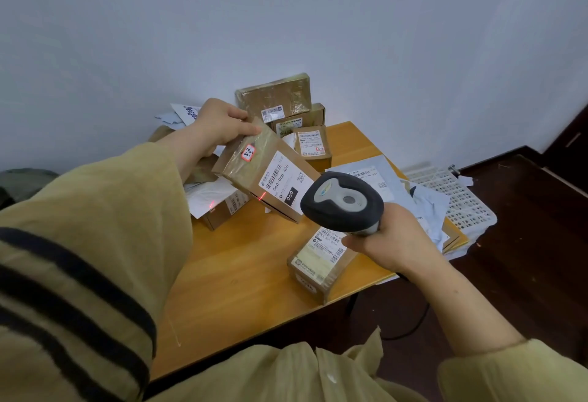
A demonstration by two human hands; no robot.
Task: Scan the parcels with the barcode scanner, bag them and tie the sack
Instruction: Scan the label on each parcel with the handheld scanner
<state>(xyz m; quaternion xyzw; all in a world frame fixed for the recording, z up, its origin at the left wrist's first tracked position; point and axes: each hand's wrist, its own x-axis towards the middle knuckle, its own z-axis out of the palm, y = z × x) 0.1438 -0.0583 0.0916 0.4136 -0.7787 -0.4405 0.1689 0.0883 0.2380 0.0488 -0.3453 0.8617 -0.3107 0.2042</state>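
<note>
My left hand (222,124) grips the brown, tape-wrapped cardboard parcel (251,164) by its far end, thumb on top, holding it tilted above the orange wooden table (248,280). My right hand (394,242) is clenched round the handle of the dark grey barcode scanner (343,201), whose head points at the parcel's white shipping label (281,178). The red beam falls at the parcel's lower edge, just off the barcode. I judge the box stiff and light, since one hand carries it from an end. The glossy tape looks slippery, so I'd pinch across the short edges, clear of the label. I see no sack.
</note>
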